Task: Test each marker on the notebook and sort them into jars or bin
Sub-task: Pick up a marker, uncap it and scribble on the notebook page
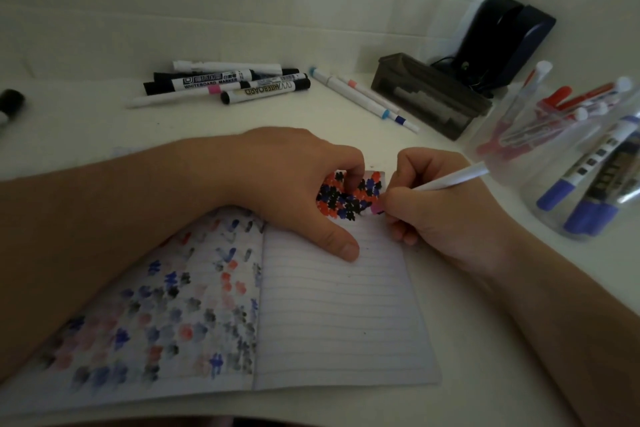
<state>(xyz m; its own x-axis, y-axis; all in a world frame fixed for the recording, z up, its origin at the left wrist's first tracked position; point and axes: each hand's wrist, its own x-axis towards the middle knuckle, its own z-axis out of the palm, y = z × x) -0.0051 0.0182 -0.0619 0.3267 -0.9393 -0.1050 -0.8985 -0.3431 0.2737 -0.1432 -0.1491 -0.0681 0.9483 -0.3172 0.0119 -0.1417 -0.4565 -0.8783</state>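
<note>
Right hand pinched a slim white marker low near its tip, pink nib down on the top right of the notebook page beside a patch of red, black and blue test marks; left hand pressed the page with fingers curled and thumb flat, holding nothing. Marker looked light, stiff and smooth, so probably best held near the tip for writing and mid-barrel for dropping into the jars at right. Untested markers lay well apart at the back of the table.
</note>
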